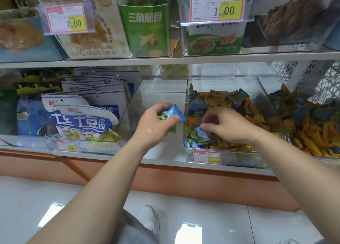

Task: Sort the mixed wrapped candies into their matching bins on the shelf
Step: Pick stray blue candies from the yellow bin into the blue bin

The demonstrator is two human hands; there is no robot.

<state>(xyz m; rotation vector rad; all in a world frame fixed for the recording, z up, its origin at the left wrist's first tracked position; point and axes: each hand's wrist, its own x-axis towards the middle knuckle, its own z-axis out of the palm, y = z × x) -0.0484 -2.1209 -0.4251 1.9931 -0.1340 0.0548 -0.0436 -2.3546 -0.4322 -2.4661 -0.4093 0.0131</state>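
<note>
Two hands among the shelf's candy bins

The left hand (156,123) grips a few blue and green wrapped candies (173,113) above a clear bin (161,96). The right hand (227,126) pinches a blue candy (201,133) inside the adjoining mixed bin (239,157) of orange, blue and green wrappers.

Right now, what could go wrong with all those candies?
The left hand grips a bunch of blue and green candies; one might slip out and fall. The right hand pinches a blue candy lying among orange candies, so an orange one could get dragged along.
</note>
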